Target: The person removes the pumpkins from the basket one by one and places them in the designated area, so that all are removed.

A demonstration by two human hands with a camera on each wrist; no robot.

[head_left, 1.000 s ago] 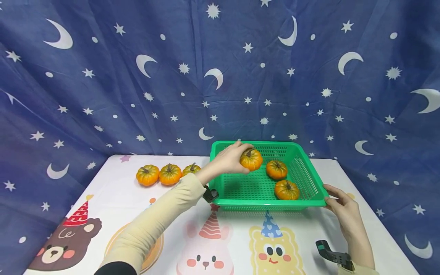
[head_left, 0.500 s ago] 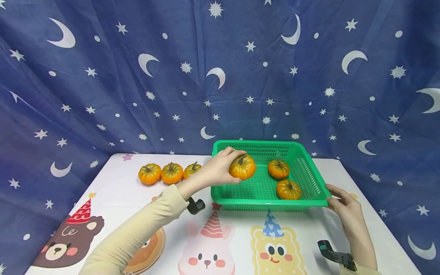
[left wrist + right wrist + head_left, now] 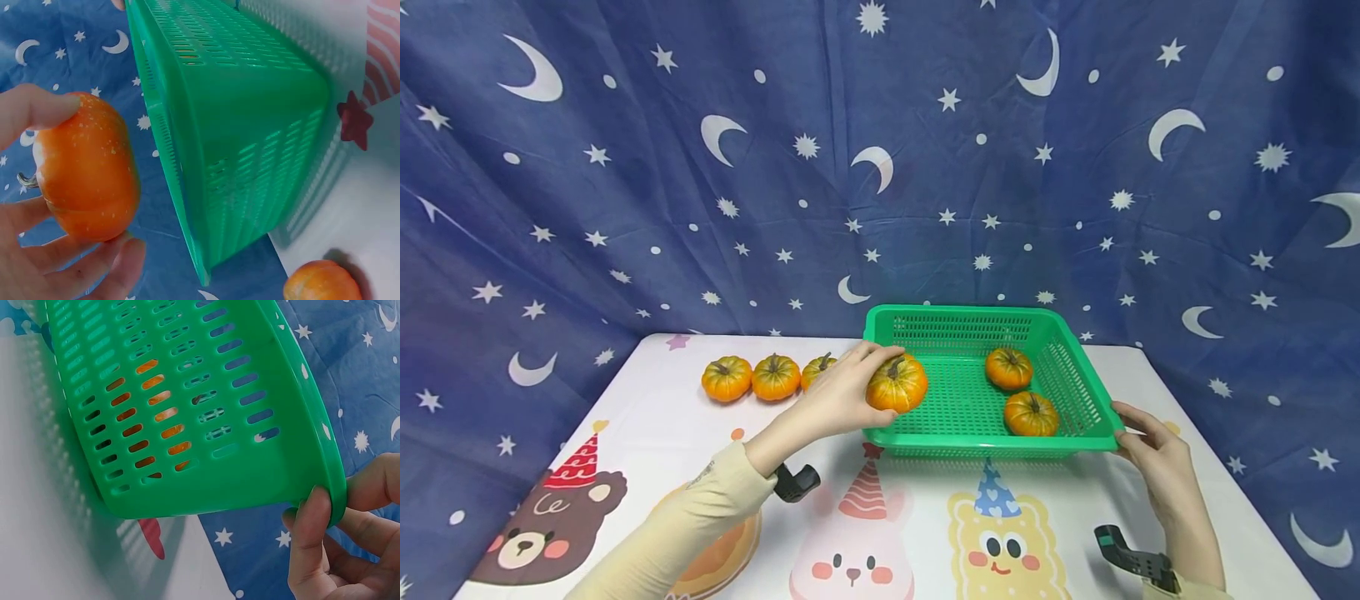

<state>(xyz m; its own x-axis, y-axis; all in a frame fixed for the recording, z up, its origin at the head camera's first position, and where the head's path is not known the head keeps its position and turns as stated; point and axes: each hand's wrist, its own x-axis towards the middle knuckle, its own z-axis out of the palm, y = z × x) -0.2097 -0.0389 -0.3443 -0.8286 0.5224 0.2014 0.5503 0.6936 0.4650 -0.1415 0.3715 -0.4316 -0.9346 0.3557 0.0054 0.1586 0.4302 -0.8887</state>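
Observation:
My left hand (image 3: 842, 396) grips a small orange pumpkin (image 3: 898, 383) above the left rim of a green plastic basket (image 3: 970, 442). In the left wrist view, thumb and fingers wrap the pumpkin (image 3: 94, 169), held apart from the basket's side (image 3: 250, 150). Two more pumpkins lie inside the basket toward its right: one at the back (image 3: 1008, 369), another at the front (image 3: 1031, 414). My right hand (image 3: 1161, 462) pinches the basket's rim at its front right corner; the right wrist view shows thumb and fingers (image 3: 310, 531) on either side of that rim.
Left of the basket, a row of pumpkins stands on the table: one at the left end (image 3: 727, 379), one in the middle (image 3: 776, 377), and one partly behind my left hand (image 3: 817, 367). A blue star-and-moon curtain (image 3: 760, 167) rises behind the cartoon-printed white tablecloth (image 3: 925, 533).
My left hand has moved left and toward me with its pumpkin, from over the basket's interior to its left rim. The right hand stays on the rim; the basket has barely shifted.

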